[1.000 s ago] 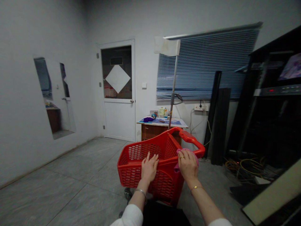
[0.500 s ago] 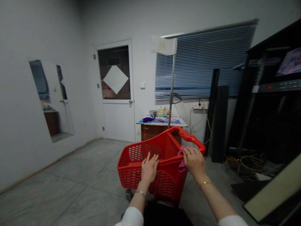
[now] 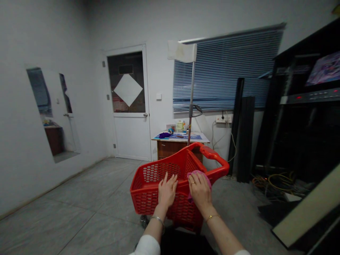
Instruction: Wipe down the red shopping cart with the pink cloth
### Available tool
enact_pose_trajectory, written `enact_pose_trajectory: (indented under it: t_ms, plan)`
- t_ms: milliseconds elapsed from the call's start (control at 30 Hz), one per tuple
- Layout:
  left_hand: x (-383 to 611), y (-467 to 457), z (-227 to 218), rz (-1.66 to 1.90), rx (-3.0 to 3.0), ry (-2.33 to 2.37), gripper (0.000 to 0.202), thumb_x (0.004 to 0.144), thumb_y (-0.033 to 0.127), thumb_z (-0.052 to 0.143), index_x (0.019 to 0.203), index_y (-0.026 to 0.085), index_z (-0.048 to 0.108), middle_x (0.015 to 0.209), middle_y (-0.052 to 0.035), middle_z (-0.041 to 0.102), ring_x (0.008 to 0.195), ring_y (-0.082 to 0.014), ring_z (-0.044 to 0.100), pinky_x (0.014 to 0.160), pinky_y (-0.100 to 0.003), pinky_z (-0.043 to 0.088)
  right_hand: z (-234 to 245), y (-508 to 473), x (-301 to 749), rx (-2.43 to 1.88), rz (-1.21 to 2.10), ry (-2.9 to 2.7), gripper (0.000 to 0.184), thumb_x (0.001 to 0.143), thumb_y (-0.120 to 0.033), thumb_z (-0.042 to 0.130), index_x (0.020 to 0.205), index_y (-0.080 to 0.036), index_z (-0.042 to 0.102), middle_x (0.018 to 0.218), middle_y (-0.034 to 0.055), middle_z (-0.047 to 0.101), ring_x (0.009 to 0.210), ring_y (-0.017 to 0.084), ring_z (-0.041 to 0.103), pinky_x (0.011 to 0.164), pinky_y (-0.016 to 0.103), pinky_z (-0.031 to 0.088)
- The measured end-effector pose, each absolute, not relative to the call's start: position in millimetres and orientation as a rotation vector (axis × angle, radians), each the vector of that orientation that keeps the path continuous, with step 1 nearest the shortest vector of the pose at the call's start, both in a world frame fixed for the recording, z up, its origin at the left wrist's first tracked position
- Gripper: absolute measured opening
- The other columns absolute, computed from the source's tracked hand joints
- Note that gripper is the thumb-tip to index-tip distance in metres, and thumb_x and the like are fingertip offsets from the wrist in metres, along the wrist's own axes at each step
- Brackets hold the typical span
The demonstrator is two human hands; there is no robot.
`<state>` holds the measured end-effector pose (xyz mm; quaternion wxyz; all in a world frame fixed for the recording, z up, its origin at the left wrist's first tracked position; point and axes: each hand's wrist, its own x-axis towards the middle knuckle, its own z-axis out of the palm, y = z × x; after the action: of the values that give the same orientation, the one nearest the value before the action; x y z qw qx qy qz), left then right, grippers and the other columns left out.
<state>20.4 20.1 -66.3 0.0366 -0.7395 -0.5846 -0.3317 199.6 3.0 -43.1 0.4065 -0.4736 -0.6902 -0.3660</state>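
Note:
In front of me stands a red plastic shopping cart [image 3: 145,191] with latticed sides and a curved push handle [image 3: 221,163]. My left hand [image 3: 167,191] lies over the cart's near rim, fingers stretched out and somewhat apart. Against the same rim, farther right and below the handle, my right hand [image 3: 200,189] presses a pink cloth [image 3: 208,178]. The fingers are closed over the cloth, and parts of it show around them. A caster wheel [image 3: 144,221] is visible under the cart's left end.
Behind the cart is a small desk [image 3: 164,148] with a purple cloth [image 3: 164,135] and small items on it. A metal pole [image 3: 191,88] with a white flag rises there. Cables [image 3: 278,182] and a leaning panel [image 3: 300,219] lie at right.
My right hand has slid left along the cart's rim with the pink cloth, away from the handle and closer to my left hand. The left hand stays on the rim.

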Motion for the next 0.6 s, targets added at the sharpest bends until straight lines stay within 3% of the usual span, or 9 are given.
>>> enact_pose_trajectory:
  t_ms: [167,433,600]
  plan:
    - [14.0,20.1,-66.0,-1.005,-2.295,-1.772,0.039,0.102,0.035,0.037,0.139,0.035,0.048,0.144,0.0047,0.051,0.146,-0.022,0.023,0.109,-0.045,0.033,-36.7,3.6,211.1,-1.057,-0.898,-1.818,0.027,0.09,-0.017,0.052,0.113,-0.019,0.066,0.113,0.0053,0.068,0.114,0.022,0.052,0.108,0.038,0.034]
    - [16.9,21.7,-69.8,-1.02,-2.286,-1.766,0.039,0.102,0.038,0.036,0.139,0.037,0.048,0.143,0.0039,0.052,0.146,-0.0212,0.024,0.111,-0.047,0.032,19.4,26.5,320.8,-1.267,-1.0,-1.588,0.023,0.092,-0.025,0.05,0.099,-0.014,0.069,0.098,0.0097,0.069,0.094,0.02,0.056,0.089,0.033,0.043]
    - [19.3,22.3,-71.8,-1.029,-2.262,-1.742,0.039,0.102,0.038,0.036,0.139,0.036,0.048,0.143,0.0041,0.052,0.146,-0.0207,0.023,0.113,-0.047,0.03,8.1,24.3,288.1,-1.327,-1.009,-1.55,0.021,0.091,-0.023,0.049,0.093,-0.014,0.069,0.094,0.0104,0.067,0.095,0.022,0.054,0.092,0.037,0.042]
